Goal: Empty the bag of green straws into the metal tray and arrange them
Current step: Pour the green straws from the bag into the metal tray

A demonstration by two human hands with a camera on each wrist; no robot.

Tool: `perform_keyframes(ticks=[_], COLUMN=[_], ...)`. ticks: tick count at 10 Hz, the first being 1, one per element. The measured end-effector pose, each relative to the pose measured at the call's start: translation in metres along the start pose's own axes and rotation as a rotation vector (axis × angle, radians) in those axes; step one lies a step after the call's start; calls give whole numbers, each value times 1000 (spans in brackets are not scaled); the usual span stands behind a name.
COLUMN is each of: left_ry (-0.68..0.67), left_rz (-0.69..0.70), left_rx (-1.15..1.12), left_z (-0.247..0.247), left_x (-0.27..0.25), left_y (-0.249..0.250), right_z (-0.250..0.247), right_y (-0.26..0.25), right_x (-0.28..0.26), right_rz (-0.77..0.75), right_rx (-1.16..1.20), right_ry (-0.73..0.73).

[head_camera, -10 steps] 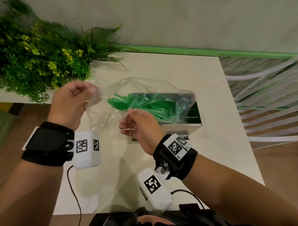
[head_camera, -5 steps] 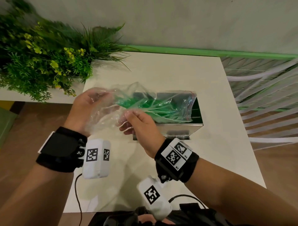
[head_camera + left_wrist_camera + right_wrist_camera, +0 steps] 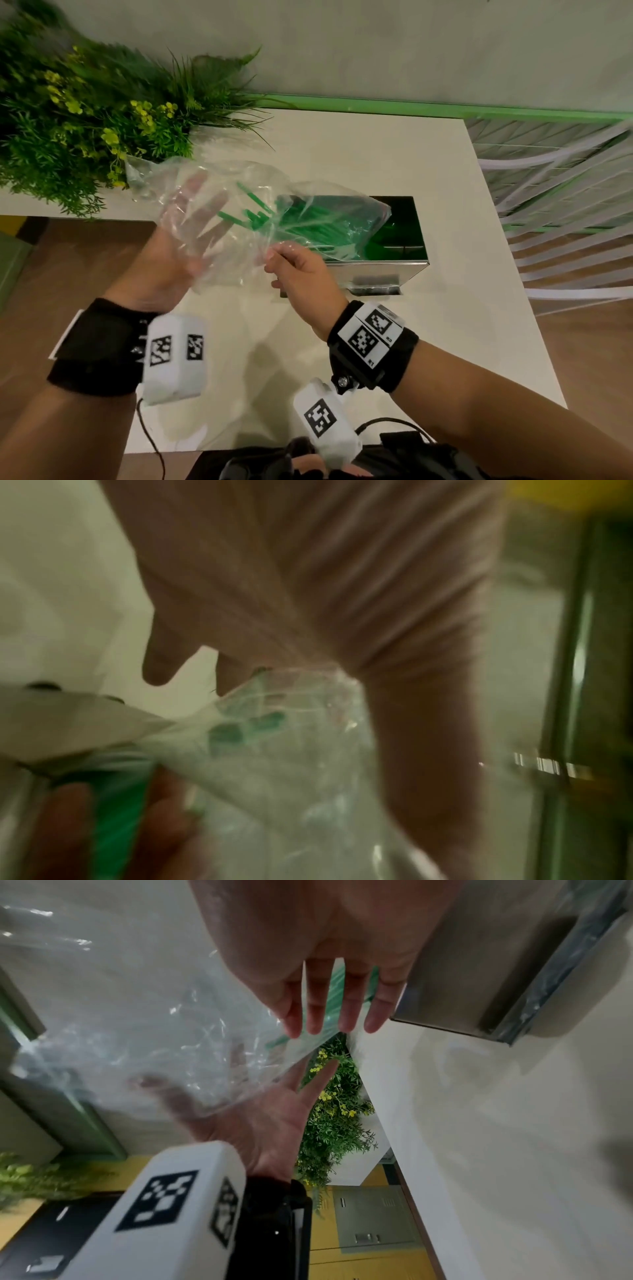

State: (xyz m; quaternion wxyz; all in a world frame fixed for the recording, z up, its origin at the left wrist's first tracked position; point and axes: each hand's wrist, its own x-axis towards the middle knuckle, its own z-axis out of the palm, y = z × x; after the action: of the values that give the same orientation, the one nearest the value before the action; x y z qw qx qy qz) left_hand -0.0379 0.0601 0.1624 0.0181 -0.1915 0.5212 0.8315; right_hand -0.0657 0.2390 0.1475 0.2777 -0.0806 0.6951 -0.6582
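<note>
The left hand point(image 3: 178, 246) is now spread flat under the bag point(image 3: 239, 212) — the right hand point(image 3: 298, 274) pinches its edge; straws point(image 3: 308, 222) are pointed toward 2 o'clock into the tray point(image 3: 419, 240).

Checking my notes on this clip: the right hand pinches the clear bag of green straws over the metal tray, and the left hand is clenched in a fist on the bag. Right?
Not quite. The left hand is spread open with straight fingers behind the clear bag, as the head view shows. The rest holds: the right hand pinches the bag of green straws over the metal tray.
</note>
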Motion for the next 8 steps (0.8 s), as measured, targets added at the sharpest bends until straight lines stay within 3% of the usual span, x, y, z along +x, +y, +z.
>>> perform_keyframes(ticks=[1,2,3,4,5,6,7,8], left_ry=[-70,140,113,9,22,119,361,366], left_rz=[149,277,278,219,221,235,277,314], left_rx=[286,240,-60,-210,-189,-288,-431,-412], left_z=[17,22,16,5,3,9,2,10], left_x=[3,14,21,23,23,21,25,24], left_y=[-9,-7,5,9,9,9,13,22], right_z=[3,-2,-20,-47,-75,-100,-122,-137], right_y=[-1,3,11,22,30,34,37,39], right_x=[-1,-3,-6,-12,-20,-30,-36,-39], right_rz=[-56,-23,54,102,148,166,158,139], right_rx=[-65,-107,-149,-195,-194,-114,-75,-18], right_ry=[-88,-153,-244,-214,-123,-12,90,166])
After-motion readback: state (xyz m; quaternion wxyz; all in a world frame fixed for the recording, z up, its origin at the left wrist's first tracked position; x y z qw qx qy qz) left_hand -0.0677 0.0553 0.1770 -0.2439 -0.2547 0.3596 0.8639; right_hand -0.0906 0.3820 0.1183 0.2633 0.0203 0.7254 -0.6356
